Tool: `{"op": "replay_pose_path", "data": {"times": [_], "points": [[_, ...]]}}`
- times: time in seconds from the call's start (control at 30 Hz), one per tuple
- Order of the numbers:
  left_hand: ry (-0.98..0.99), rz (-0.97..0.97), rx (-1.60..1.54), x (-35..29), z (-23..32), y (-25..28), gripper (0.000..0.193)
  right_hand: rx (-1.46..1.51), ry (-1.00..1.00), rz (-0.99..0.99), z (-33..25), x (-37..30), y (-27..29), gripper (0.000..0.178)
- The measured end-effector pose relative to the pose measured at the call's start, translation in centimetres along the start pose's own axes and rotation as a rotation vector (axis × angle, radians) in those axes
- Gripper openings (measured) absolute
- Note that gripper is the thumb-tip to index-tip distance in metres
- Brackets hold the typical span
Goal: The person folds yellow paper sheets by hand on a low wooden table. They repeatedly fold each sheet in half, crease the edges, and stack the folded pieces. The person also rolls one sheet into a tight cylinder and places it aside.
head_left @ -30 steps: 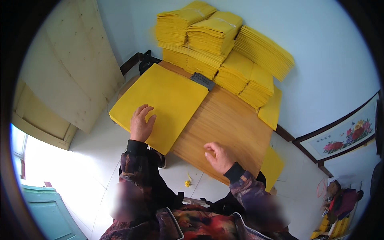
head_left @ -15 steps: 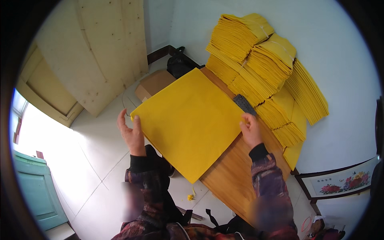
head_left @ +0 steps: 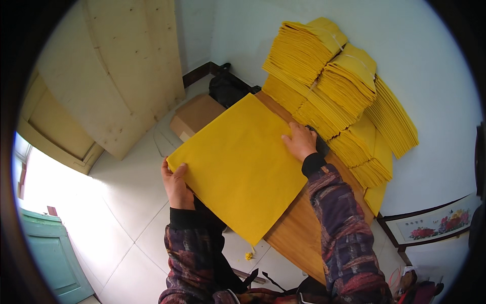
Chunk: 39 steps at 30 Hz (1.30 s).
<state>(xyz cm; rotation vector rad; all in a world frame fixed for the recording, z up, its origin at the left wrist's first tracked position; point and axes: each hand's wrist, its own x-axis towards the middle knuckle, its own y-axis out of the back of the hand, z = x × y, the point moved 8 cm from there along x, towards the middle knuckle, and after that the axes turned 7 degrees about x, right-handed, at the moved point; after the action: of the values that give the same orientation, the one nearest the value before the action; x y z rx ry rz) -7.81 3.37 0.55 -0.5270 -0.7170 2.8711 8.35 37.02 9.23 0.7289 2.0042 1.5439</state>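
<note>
A large square yellow sheet [head_left: 238, 167], felt-like in look, lies slanted across the corner of a wooden table [head_left: 298, 228], its near corner sticking out past the edge. My left hand [head_left: 177, 183] pinches the sheet's left corner, thumb on top and fingers beneath. Over the right edge of the sheet is my right hand [head_left: 302, 142], thumb on the top face and the other fingers bent at the rim. Whether those fingers reach under it is hidden. Partly behind my right hand sits a dark grey object [head_left: 322, 147], mostly covered.
Several tied stacks of folded yellow sheets [head_left: 349, 86] lean at the wall along the table's far side. A cardboard box [head_left: 197, 116] and black bag [head_left: 228, 91] are on the floor beyond. Wooden boards [head_left: 116, 66] stand left; a framed flower picture [head_left: 435, 223] is right.
My right hand has moved up and left along the sheet's right edge, from its right corner. The left hand has closed its fingers more around the left corner, and the sheet has shifted slightly.
</note>
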Motion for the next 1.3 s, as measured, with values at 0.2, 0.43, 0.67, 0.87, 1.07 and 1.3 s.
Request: {"op": "replay_pose_path", "data": {"times": [0.2, 0.43, 0.67, 0.87, 1.07, 1.3], "points": [[-0.003, 0.057, -0.004, 2.5, 0.2, 1.5, 0.059, 0.055, -0.018, 0.074, -1.5, -0.4, -0.7, 0.050], [-0.017, 0.075, 0.023, 2.2, 1.1, 2.1, 0.059, 0.112, 0.051, 0.251, -1.0, -2.1, 0.2, 0.047], [-0.310, 0.184, 0.289, 1.2, 4.4, 2.2, 0.048, 0.154, 0.029, 0.518, 6.4, -7.3, 2.2, 0.031], [-0.327, 0.140, 0.288, 0.8, 4.6, 1.9, 0.041, -0.099, -0.023, 0.432, 9.8, -7.3, 0.5, 0.027], [-0.398, 0.159, 0.308, 0.7, 5.0, 2.2, 0.037, -0.082, 0.088, 0.593, 10.6, -6.5, 0.9, 0.010], [-0.686, 0.182, 0.479, -0.1, 5.0, 3.8, 0.030, 0.030, 0.115, 0.411, 11.4, -5.1, 1.4, 0.021]]}}
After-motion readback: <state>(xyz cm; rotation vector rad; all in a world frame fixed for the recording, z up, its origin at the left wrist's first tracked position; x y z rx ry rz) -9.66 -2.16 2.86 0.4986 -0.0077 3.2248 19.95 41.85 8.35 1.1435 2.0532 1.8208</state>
